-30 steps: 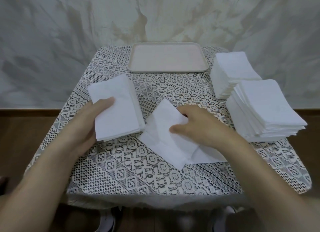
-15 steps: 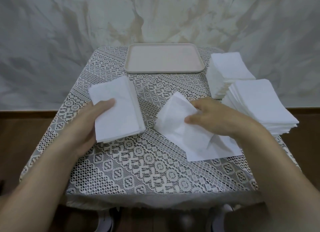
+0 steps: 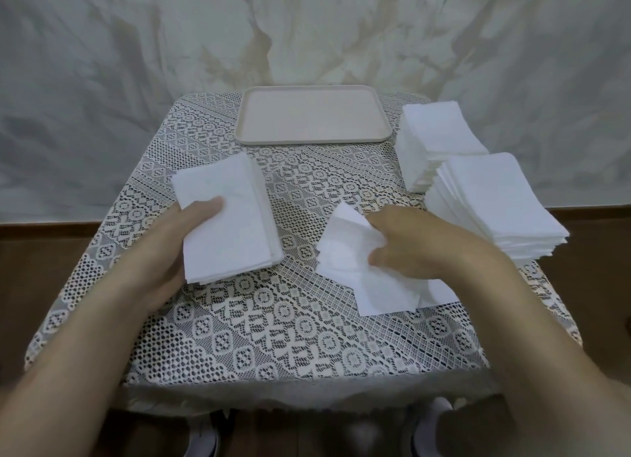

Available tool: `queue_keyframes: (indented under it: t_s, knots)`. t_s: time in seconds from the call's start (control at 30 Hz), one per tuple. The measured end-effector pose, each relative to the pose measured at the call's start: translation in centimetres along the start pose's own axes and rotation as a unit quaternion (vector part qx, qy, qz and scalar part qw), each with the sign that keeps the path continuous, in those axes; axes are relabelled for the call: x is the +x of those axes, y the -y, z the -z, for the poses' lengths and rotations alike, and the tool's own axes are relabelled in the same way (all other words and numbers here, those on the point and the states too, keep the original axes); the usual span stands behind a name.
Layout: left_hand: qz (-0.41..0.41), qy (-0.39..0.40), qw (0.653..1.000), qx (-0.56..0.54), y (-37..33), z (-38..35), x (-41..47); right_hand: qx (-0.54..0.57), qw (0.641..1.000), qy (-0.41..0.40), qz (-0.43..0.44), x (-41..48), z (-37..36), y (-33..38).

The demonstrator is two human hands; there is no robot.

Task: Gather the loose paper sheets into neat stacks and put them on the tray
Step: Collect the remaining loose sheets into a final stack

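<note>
Lace tablecloth point(image 3: 259, 323), marbled wall point(image 3: 102, 63); wooden floor point(image 3: 41, 251)

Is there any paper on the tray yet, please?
No, the tray shows its whole beige surface bare, with no sheet lying on it.

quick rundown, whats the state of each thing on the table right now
tray, empty, at the far edge
small stack, fairly neat, lying flat
loose sheets, fanned and untidy
far right stack, tall, roughly even
near right stack, tall, edges fanned
left hand, grips the small stack, thumb on top
right hand, pinches the loose sheets
</note>
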State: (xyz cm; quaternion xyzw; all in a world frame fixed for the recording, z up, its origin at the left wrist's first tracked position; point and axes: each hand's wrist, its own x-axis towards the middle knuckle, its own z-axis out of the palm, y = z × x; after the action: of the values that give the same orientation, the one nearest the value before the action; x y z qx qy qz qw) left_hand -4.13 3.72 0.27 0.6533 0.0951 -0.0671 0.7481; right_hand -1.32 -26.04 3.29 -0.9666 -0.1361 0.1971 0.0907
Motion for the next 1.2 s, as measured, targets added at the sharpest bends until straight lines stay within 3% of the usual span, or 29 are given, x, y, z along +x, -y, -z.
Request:
queue_keyframes:
  t_s: [0.23,0.3,0.37,0.43,0.47,0.57,0.6,0.67,0.77,0.93,1.03,1.2]
  knots:
    - [0.009,-0.004,1.0,-0.021,-0.3,-0.5,-0.4,0.031,0.999,0.013,0.011,-0.7,0.6,0.0]
    - [0.006,-0.002,1.0,-0.029,-0.6,-0.3,-0.5,0.153,0.988,-0.021,0.029,-0.5,0.7,0.2]
    - [0.003,-0.02,0.999,-0.043,-1.0,0.3,-0.4,0.346,0.934,-0.086,0.023,0.0,0.4,0.6]
    - [-0.006,-0.045,0.997,-0.062,-1.4,0.8,-0.3,0.449,0.885,-0.126,0.0,0.8,-0.4,1.0]
    - [-0.005,-0.052,0.996,-0.066,-1.5,0.9,-0.3,0.436,0.89,-0.129,-0.008,1.2,-1.1,1.1]
    - [0.017,-0.034,0.998,-0.051,-1.4,0.5,-0.3,0.272,0.951,-0.148,-0.022,2.0,-2.3,0.7]
    - [0.023,-0.029,0.998,-0.045,-1.2,0.4,-0.3,0.255,0.952,-0.165,-0.027,2.0,-2.1,0.5]
    - [0.025,-0.015,0.999,-0.035,-0.9,0.1,-0.4,0.326,0.93,-0.17,-0.023,1.8,-1.5,-0.1]
    - [0.02,-0.01,0.999,-0.028,-0.8,-0.2,-0.3,0.414,0.904,-0.103,-0.013,1.4,-1.0,-0.4]
    - [0.02,-0.016,0.999,-0.023,-0.7,-0.6,-0.5,0.28,0.958,-0.044,-0.043,1.3,-1.0,0.0]
    - [0.016,-0.02,1.0,-0.016,-0.6,-0.9,-0.6,0.13,0.986,-0.078,-0.067,0.7,-0.9,1.1]
    - [0.005,-0.034,0.999,-0.011,-0.4,-1.5,-0.4,0.138,0.987,-0.069,-0.044,0.5,-1.2,2.2]
